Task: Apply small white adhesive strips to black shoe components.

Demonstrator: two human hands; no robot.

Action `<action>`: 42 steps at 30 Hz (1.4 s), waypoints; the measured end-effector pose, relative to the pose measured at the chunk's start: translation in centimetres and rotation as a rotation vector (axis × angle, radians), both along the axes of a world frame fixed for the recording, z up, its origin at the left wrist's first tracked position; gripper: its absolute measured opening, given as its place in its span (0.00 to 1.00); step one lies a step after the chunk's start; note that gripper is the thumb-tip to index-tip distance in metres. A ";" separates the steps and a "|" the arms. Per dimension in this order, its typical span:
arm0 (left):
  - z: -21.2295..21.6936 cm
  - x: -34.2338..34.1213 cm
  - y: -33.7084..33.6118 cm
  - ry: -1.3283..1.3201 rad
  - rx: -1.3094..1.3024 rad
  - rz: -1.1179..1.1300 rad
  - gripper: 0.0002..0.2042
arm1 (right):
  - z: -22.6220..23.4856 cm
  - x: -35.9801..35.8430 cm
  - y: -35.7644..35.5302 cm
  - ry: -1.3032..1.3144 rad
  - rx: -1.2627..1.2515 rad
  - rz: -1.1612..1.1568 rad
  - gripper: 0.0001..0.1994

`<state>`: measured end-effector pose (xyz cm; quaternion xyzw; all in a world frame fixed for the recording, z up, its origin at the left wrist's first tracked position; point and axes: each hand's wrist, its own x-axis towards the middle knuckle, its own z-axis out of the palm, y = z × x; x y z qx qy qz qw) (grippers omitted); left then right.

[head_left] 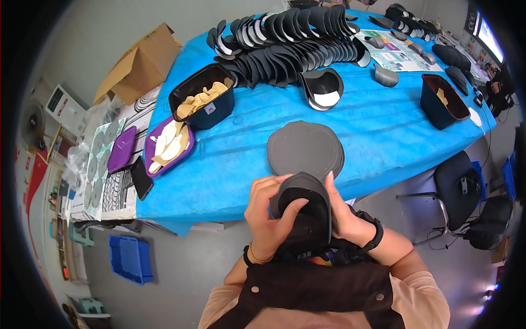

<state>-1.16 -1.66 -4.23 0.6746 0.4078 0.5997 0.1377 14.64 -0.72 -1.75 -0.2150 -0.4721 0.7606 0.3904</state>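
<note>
Left grip (268, 211) and right grip (344, 216) were clasped round a curved pad (304, 185), seemingly steadying its bend; flat pads (304, 145) were stacked within reach.

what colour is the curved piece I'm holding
The curved piece is dark grey to black, best in head view.

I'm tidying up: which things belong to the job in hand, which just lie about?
Likely part of the job:
curved dark piece, between left hand and right hand
stack of flat grey pieces
rows of curved dark pieces

Seemingly lying about:
blue crate
cardboard box
</note>
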 end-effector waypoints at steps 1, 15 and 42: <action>0.0 -0.2 -0.2 -0.024 -0.005 0.017 0.18 | -0.1 -0.2 0.2 -0.035 -0.011 -0.026 0.43; -0.5 -0.8 -2.2 -0.112 0.175 0.042 0.15 | -2.0 -1.1 1.4 -0.038 0.194 0.254 0.32; -1.0 -0.5 -0.7 -0.574 -0.598 -0.742 0.58 | -3.6 -0.8 -0.2 0.052 -0.411 0.143 0.40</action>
